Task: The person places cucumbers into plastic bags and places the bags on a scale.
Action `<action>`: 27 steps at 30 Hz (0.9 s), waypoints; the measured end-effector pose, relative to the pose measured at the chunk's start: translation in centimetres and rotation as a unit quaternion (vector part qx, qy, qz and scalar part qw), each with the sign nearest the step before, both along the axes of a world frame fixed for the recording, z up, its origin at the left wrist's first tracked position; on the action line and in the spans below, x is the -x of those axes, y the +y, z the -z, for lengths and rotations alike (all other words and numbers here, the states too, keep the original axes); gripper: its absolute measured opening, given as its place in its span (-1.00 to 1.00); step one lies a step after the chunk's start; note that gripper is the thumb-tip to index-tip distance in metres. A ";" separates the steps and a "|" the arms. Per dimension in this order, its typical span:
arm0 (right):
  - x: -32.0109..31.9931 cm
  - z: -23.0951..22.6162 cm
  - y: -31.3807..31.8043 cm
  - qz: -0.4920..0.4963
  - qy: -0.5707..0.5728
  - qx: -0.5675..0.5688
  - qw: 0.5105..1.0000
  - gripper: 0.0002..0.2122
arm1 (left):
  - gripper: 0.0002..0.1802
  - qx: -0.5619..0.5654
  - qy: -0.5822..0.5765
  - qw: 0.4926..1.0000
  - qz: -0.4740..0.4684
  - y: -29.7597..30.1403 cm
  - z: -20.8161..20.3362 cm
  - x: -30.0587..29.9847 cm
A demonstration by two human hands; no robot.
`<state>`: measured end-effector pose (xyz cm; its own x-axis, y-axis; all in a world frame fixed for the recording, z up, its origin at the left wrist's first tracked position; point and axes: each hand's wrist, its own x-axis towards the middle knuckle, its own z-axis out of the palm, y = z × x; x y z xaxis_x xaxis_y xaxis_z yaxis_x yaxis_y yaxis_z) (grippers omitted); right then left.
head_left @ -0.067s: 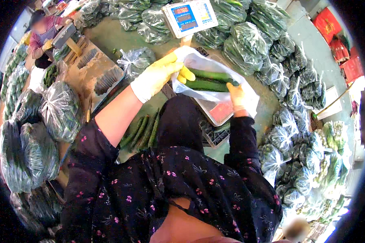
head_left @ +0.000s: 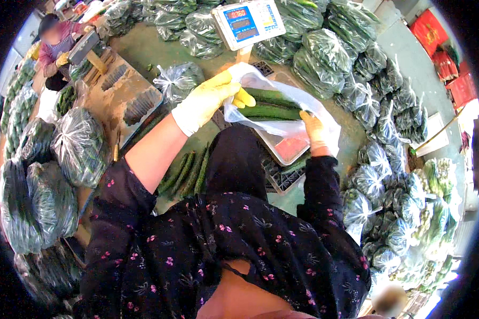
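A clear plastic bag [head_left: 322,114] is stretched between my hands, above the metal pan [head_left: 295,153] of a weighing scale. Long green cucumbers [head_left: 271,112] lie side by side in its mouth. My left hand [head_left: 210,100], in a yellow and white glove, is closed on the bag's left rim, its fingertips beside the cucumbers. At the opposite rim my right hand [head_left: 316,129], also gloved, pinches the plastic, with its thumb by the cucumbers' right ends. Its other fingers are mostly hidden.
The scale's display [head_left: 248,24] stands beyond the bag. Loose cucumbers [head_left: 183,173] lie left of my head covering, near a black crate [head_left: 283,179]. Packed bags [head_left: 82,146] line the left, others [head_left: 324,58] the right. A co-worker [head_left: 61,45] is at the far left.
My right hand has shifted slightly right and toward me, its thumb coming off the cucumber ends onto the bag's rim. My left hand stays almost in place.
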<state>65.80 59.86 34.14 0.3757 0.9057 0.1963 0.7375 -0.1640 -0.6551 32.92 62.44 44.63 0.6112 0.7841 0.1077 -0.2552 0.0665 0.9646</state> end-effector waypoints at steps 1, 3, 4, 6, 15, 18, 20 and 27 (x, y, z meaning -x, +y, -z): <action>-0.6 -1.5 -1.3 -0.098 -0.016 -0.071 0.992 -0.66 | -0.44 0.017 -0.015 1.000 0.002 -0.2 0.4 0.0; -0.6 -5.0 -3.4 -0.153 -0.015 0.008 0.988 -0.67 | -0.44 0.013 -0.007 1.000 -0.012 -0.1 0.8 -0.7; -0.2 -5.7 -4.4 -0.199 0.087 -0.003 0.976 -0.67 | -0.44 0.010 -0.001 1.000 -0.026 -0.2 0.9 -0.9; 1.2 -10.0 -7.3 -0.213 0.219 -0.056 0.951 -0.58 | -0.45 0.018 -0.002 0.999 -0.034 -0.3 0.8 -1.4; -0.9 -6.4 -4.1 -0.103 -0.101 -0.212 0.967 0.05 | -0.23 -0.064 0.163 0.966 -0.188 0.4 1.9 -2.2; -0.4 -2.6 -3.2 -0.128 -0.079 -0.189 0.970 0.18 | -0.40 -0.116 0.222 0.946 -0.205 0.1 1.9 -2.4; 2.4 -2.2 -3.2 -0.073 -0.144 -0.036 0.986 0.21 | -0.62 -0.082 0.196 0.959 -0.188 1.2 5.5 -1.5; -6.6 -3.6 4.9 -0.122 -0.304 -0.042 0.944 -0.74 | -0.75 0.090 0.023 0.970 -0.224 0.7 1.8 4.4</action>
<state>72.37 64.73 37.79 -0.0479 0.9224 0.3833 0.9903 0.0939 -0.1020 28.47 63.09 42.87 0.2050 0.9759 -0.0749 -0.2545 0.1270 0.9587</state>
